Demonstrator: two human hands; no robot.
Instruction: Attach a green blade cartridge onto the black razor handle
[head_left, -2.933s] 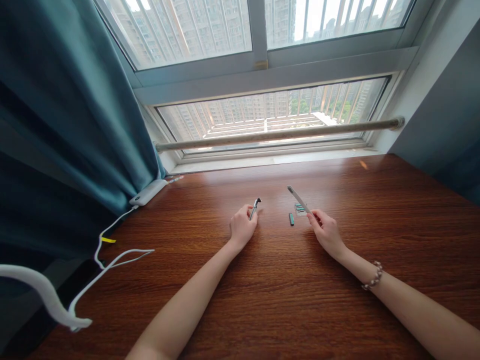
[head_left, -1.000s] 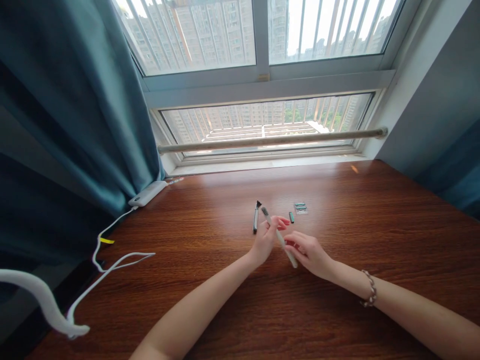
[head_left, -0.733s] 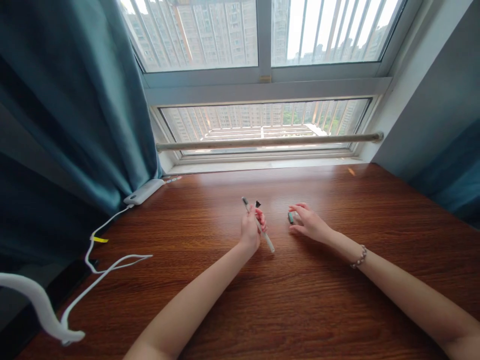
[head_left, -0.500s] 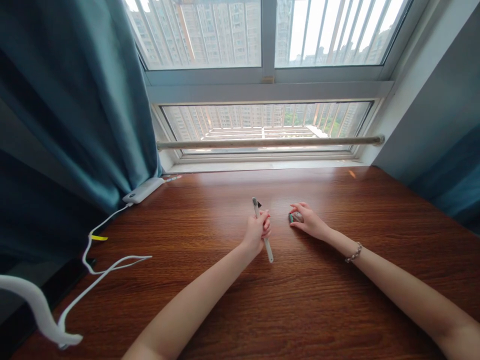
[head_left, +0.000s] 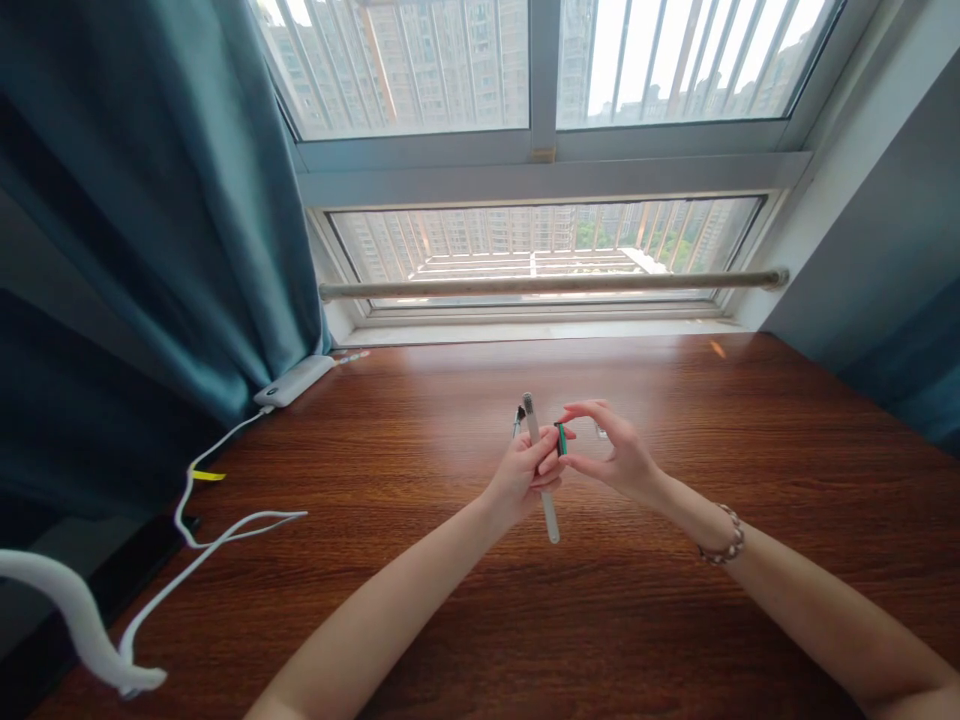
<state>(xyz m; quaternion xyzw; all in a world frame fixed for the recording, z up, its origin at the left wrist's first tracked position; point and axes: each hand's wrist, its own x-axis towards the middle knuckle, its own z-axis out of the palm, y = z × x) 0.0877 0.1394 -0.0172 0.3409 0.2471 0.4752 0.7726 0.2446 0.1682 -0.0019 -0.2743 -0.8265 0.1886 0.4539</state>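
Note:
In the middle of the table my left hand (head_left: 525, 470) is closed round a pale toothbrush (head_left: 551, 520). Its dark-bristled head points toward the window and its handle end sticks out below the fist. A small black-tipped item with a thin shiny stem (head_left: 518, 418) also pokes out above that hand. My right hand (head_left: 619, 455) pinches a small, thin black-and-green piece (head_left: 562, 440) between thumb and fingertips. The piece is right against the left hand's fingers; its exact kind cannot be made out. Behind the right hand lies a small clear object (head_left: 600, 431), partly hidden.
The brown wooden table (head_left: 420, 600) runs up to the window sill. A white power strip-like block (head_left: 296, 382) with a white cable (head_left: 225, 430) lies at the left by the blue curtain (head_left: 187, 200). A yellow strip (head_left: 208, 476) and a thick white curved tube (head_left: 60, 590) are nearby.
My right hand has lifted the green piece off the table and brought it left to my left hand. The toothbrush has shifted slightly right. The view has shifted a little.

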